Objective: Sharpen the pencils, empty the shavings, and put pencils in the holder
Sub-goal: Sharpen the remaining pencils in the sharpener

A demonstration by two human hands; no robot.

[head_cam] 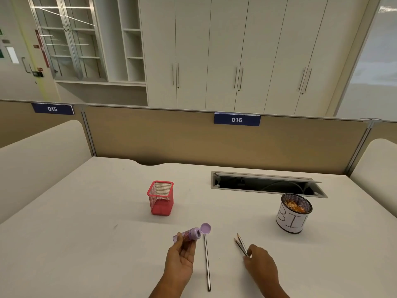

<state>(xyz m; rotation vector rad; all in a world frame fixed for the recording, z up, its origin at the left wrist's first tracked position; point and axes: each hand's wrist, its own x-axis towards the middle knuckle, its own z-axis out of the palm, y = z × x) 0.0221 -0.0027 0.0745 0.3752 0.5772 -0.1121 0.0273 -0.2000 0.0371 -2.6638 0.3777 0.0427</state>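
Note:
My left hand [180,258] holds a purple tube-shaped sharpener [191,233] with its round lid flipped open, tilted up over the white desk [86,233]. One grey pencil [207,262] lies on the desk between my hands, pointing away from me. My right hand [261,264] rests fingers-down on the ends of two sharpened pencils [241,245], whose tips point away. A red mesh holder [161,197] stands empty further back, left of centre. A black mesh cup wrapped in white paper marked "BIN" [293,212] stands at the right with orange shavings inside.
An open cable hatch [266,184] is cut into the desk behind the bin. A tan partition [171,138] with the label 016 closes the far edge. Rounded white side panels stand at the left and right of the desk.

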